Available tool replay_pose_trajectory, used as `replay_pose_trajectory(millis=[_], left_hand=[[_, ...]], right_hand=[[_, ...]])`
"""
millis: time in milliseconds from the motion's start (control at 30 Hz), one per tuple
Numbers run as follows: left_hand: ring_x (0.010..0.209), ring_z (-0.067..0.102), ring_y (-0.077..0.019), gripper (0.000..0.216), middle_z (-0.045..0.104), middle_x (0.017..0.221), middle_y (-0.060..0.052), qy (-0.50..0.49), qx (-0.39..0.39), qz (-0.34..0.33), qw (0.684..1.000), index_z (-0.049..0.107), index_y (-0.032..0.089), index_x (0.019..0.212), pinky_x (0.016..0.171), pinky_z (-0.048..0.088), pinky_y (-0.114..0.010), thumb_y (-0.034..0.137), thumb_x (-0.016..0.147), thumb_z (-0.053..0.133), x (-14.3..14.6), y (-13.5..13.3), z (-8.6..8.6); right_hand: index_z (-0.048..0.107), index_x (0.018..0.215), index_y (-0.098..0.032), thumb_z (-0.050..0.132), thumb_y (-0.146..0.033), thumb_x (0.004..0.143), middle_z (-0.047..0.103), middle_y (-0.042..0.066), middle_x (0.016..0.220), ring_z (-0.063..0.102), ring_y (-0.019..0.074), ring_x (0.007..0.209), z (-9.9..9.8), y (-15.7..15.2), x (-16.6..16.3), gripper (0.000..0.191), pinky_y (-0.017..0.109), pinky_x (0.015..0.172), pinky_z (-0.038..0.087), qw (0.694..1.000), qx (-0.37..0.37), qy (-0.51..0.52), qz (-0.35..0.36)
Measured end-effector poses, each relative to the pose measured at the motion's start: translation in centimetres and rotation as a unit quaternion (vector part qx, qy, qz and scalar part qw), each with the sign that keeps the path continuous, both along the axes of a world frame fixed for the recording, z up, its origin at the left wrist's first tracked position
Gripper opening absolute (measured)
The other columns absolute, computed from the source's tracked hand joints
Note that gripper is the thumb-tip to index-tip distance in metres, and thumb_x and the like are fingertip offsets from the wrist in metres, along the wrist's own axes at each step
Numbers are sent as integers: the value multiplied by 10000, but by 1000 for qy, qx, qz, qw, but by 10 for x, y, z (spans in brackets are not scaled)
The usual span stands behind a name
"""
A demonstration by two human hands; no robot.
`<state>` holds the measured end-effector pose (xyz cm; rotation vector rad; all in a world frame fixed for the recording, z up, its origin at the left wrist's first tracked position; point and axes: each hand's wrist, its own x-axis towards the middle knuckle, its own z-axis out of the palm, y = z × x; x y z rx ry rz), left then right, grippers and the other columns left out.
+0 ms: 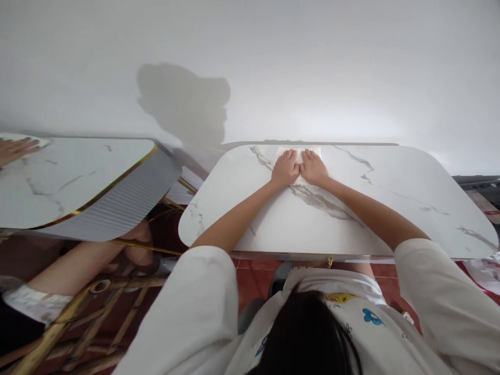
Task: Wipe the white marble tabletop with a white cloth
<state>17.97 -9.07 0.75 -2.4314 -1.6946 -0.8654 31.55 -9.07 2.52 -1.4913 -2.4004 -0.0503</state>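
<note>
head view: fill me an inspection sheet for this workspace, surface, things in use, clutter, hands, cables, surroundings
Surface: white tabletop with grey veining and rounded corners
Things in use: white cloth lying near the far edge, partly covered
Clutter: wooden frame, lower left, off the tabletop
Hands: left hand and right hand side by side, palms down on the cloth
Cables: nothing seen
Surroundings: pale wall behind; second table at left with another person's hand
</note>
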Motion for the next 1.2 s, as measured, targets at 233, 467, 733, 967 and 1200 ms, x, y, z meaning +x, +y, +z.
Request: replay_pose_trajectory(millis=[233, 467, 733, 967, 1200], left_hand=[[1337, 417, -203, 475, 480, 1433, -88, -76, -45, 13, 996, 523, 130, 1314, 1138, 292, -313, 140, 862, 380, -3, 80, 12], [1270, 484, -217, 436, 559, 1349, -108, -52, -12, 21, 998, 558, 127, 1247, 1102, 340, -351, 110, 857, 363, 2, 92, 12], [1346, 393, -255, 496, 463, 1429, -164, -7, 9, -27, 1000, 448, 77, 1351, 1138, 291, -418, 171, 877, 333, -1, 26, -2], [1378, 345, -269, 516, 410, 1466, -171, 10, -37, -16, 999, 382, 64, 1398, 1138, 288, -472, 231, 920, 281, -2, -103, -3], [1395, 316, -297, 526, 379, 1483, -188, 30, -63, 10, 998, 350, 51, 1414, 1131, 302, -496, 257, 938, 263, -1, -204, -3]], right_hand=[[458, 1315, 2, 321, -215, 903, 504, 199, 1375, 407, 297, 1289, 2, 82, -1, 485, 423, 1087, 286, 999, 49, 15, -2], [469, 1304, -5, 285, -198, 897, 510, 209, 1364, 433, 299, 1260, 2, 96, 0, 486, 445, 1060, 314, 998, 70, -5, 1], [334, 1415, 57, 280, -233, 917, 355, 239, 1485, 308, 342, 1373, -6, 19, 8, 579, 478, 1106, 257, 999, 48, -11, 5], [325, 1429, 44, 299, -242, 929, 334, 232, 1501, 284, 315, 1402, -6, -109, 8, 576, 451, 1141, 235, 1000, 23, 3, -10], [362, 1432, -9, 329, -254, 925, 342, 195, 1508, 284, 310, 1409, -6, -199, 9, 564, 480, 1138, 259, 998, -1, 44, 34]])
